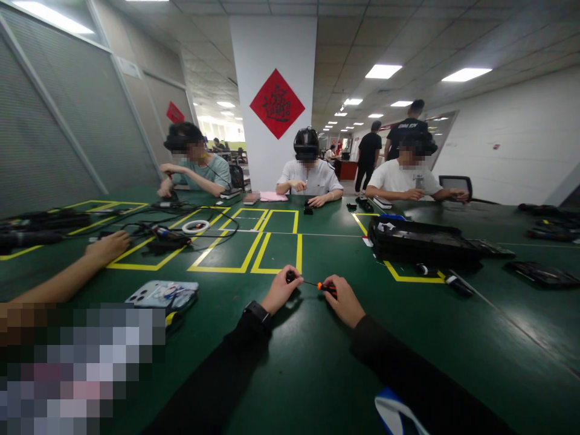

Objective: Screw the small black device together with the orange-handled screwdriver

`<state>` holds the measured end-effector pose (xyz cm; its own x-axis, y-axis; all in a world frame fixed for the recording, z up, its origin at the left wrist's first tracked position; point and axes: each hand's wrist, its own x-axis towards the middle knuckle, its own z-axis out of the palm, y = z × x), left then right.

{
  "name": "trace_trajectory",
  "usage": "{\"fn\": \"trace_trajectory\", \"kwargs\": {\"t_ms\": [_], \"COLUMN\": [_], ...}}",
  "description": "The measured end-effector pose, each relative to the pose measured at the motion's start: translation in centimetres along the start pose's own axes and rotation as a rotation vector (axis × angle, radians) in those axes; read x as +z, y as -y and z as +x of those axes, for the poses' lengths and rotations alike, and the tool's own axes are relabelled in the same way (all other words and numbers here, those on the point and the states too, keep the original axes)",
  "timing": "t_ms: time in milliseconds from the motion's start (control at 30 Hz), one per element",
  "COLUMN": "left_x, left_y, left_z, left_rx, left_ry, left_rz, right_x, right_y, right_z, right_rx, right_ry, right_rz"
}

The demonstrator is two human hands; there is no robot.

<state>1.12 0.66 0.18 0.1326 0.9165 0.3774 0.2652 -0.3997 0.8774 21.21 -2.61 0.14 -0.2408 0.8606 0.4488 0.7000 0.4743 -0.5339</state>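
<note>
Head view: over the green table (317, 374), the left hand (280, 292) (dark watch (257, 314) at its wrist) pinches a small black part (290, 276); an orange-and-black screwdriver (321, 287) points toward it, handle gripped in the curled right hand (343, 301).

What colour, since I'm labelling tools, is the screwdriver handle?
The handle is orange and black, clearest in head view.
</note>
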Motion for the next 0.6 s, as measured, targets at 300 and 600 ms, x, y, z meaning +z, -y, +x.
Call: {"fn": "trace_trajectory", "kwargs": {"t_ms": [300,600], "left_x": [-0.03,-0.05], "left_y": [-0.08,-0.42], "left_z": [-0.02,-0.09], "left_rx": [-0.026,-0.024], "left_ry": [0.009,-0.003], "left_rz": [-0.004,-0.002], "right_x": [0.09,-0.15], "right_y": [0.07,0.19], "right_z": [0.28,0.05], "right_rx": [0.013,-0.015], "right_ry": [0.023,-0.001], "right_rz": [-0.037,0.028]}}
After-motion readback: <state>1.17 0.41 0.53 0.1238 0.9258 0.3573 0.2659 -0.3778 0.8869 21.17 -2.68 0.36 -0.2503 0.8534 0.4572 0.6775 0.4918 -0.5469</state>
